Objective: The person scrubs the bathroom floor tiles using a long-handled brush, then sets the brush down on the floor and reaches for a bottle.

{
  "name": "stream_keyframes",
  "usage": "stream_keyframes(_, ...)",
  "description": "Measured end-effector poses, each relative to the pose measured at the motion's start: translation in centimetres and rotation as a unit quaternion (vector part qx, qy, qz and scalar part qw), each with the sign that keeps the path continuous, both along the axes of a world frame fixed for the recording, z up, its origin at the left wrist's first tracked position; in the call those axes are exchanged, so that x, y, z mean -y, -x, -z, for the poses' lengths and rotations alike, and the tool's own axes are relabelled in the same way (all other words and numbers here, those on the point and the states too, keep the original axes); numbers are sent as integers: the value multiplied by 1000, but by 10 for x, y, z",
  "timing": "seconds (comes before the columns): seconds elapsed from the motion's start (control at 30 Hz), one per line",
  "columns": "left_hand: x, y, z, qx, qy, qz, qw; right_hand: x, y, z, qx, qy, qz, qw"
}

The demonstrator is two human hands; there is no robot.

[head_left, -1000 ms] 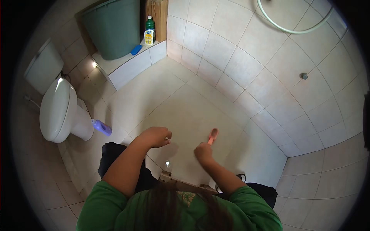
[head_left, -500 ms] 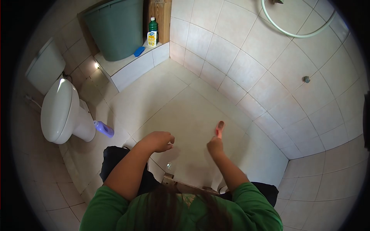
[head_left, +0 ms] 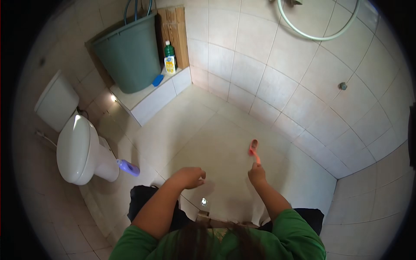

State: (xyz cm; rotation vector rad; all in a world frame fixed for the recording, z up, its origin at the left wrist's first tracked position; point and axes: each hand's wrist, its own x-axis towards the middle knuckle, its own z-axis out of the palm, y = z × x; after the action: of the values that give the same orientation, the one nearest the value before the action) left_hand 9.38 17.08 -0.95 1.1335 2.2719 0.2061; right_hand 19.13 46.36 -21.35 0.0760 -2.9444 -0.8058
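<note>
My right hand (head_left: 257, 173) is closed around the handle of a pinkish-red brush (head_left: 254, 149). The brush points away from me, its oval head low over or on the pale tiled floor (head_left: 216, 147); I cannot tell whether it touches. My left hand (head_left: 189, 177) hangs over the floor to the left, fingers loosely bent, a gap between thumb and fingers, nothing visible in it. Below it a bright spot of light shines on the tiles.
A white toilet (head_left: 77, 149) stands left, with a purple bottle (head_left: 128, 167) lying beside it. On a tiled ledge (head_left: 156, 104) are a large green tub (head_left: 128, 56), a blue brush-like item (head_left: 157, 80) and a green bottle (head_left: 169, 56). A pale hose (head_left: 320, 38) hangs on the right wall.
The view has tilted up and shifted, so the room sits lower in it. The brush's handle and head show more plainly beyond my right hand. My left hand keeps its loose bend.
</note>
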Motion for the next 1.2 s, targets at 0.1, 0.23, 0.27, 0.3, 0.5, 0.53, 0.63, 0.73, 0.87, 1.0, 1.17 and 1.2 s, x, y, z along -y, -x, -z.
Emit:
stream_keyframes(0.1, 2, 0, 3, -2, 15, 3, 1000, 55, 8, -61, 135, 74, -36, 987)
stream_keyframes(0.23, -2, 2, 7, -7, 14, 6, 1000, 123, -11, -127, 203, 92, -74, 972)
stream_keyframes(0.27, -3, 2, 7, -5, 9, 7, 1000, 116, -6, -118, 193, 105, -79, 972)
stream_keyframes(0.3, -3, 1, 7, 1, 11, 10, 1000, 110, -2, -110, 183, 118, -84, 972)
stream_keyframes(0.5, -6, 5, 7, 16, 22, 28, 999, 44, 10, -62, 49, 44, -39, 997)
stream_keyframes(0.53, -3, 7, 9, 22, 5, 30, 999, 68, 13, -92, 150, 137, -25, 979)
stream_keyframes(0.63, -2, 7, -4, 54, -28, 49, 997, 123, -6, -126, 190, 141, -122, 964)
stream_keyframes(0.73, 6, 18, -21, 28, -4, 112, 993, 121, -1, -108, 164, 115, -143, 969)
stream_keyframes(0.87, 19, 43, -9, -8, 46, 168, 985, 77, 30, -61, 114, 80, -61, 988)
stream_keyframes(1.0, 25, 56, 1, -55, 74, 198, 976, 100, 41, -109, 135, 67, -45, 988)
stream_keyframes(1.17, 49, 76, 1, -84, -35, 184, 979, 96, 76, -72, 9, 161, 30, 986)
stream_keyframes(1.2, 54, 79, -1, -44, -64, 150, 986, 85, 90, -77, 89, 53, -8, 995)
